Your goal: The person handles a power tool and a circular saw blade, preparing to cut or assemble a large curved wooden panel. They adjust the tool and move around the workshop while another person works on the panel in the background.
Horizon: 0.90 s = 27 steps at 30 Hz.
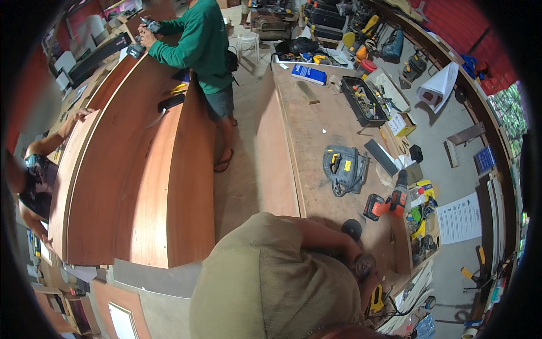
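Note:
My left arm reaches from the olive sleeve at the bottom across to the right side of the workbench. At its end, my left hand (354,252) closes around a small, dark, rounded thing (364,265) whose kind I cannot make out. Against the same thing sits my right hand (370,278), its fingers mostly hidden. Just beyond them a black disc (351,228) lies on the wood. A red and black cordless drill (397,199) rests farther off, its battery toward the hands. Beyond it lies a grey jigsaw (345,169) with its cord bunched up.
The workbench (307,121) also bears a black tool tray (363,101) and a blue box (309,74). A wooden bin (402,248) of small items borders my hands. At left, a person in a green shirt (195,42) and another person (42,175) flank a long wooden cabinet (107,186).

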### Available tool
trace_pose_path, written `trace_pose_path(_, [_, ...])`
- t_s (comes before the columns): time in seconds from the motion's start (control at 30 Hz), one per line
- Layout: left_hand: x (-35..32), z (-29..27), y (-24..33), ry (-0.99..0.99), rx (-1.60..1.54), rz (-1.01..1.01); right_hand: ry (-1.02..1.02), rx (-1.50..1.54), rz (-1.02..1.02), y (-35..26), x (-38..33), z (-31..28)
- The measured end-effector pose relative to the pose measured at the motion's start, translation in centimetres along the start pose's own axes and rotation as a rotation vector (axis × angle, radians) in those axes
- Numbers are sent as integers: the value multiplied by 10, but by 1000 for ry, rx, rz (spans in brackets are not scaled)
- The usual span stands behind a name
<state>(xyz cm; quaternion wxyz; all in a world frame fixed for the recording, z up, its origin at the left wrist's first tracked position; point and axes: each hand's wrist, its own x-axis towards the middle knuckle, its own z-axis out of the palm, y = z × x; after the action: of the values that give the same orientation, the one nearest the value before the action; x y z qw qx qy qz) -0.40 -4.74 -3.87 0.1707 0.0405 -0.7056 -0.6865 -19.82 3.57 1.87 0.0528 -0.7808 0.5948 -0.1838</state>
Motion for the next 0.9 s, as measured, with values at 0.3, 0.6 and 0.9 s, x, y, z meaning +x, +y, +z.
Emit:
trace_pose_path(0.3, [9,7,61,716,475,-477,79,918,751,-30,13,-7])
trace_pose_path(0.6, [37,-20,-17,524,917,-303,58,1025,774,-34,18,-3])
trace_pose_path(0.9, [35,-1,18,687,831,-160,130,591,634,22,9,47])
